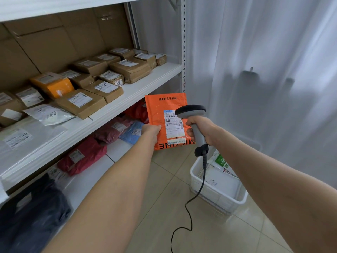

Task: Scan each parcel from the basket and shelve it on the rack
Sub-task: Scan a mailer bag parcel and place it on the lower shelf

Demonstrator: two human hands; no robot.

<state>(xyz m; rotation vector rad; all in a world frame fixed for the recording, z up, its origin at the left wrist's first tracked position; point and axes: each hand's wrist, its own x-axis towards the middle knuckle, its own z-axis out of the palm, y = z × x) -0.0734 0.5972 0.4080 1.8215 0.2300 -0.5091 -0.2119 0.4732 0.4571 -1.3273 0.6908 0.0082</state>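
- Our left hand (pixel 151 130) grips the left edge of an orange MISTINE mailer (pixel 165 106), thumb on its face, and holds it upright in the air in front of the rack (pixel 145 83).
- The mailer's white shipping label (pixel 173 125) faces us, and the printed brand name reads upside down.
- Our right hand (pixel 202 130) is wrapped round the grip of a grey barcode scanner (pixel 191 111). The scanner's dark head overlaps the label's upper right corner. We cannot tell whether the trigger is pressed.
- The scanner's black cable (pixel 199 187) hangs down and loops over the tiled floor (pixel 160 207).
- The white plastic basket (pixel 209 195) stands on the floor below our right hand, with white and green parcels (pixel 220 172) lying inside.
- On the rack's middle shelf lie taped brown cardboard parcels (pixel 131 69), an orange box (pixel 52 84) and clear poly bags (pixel 49 115).
- The shelf below holds red bags (pixel 82 156), a blue bag (pixel 132 133) and a dark bag (pixel 31 212).
- A sheer white curtain (pixel 264 70) hangs to the right.
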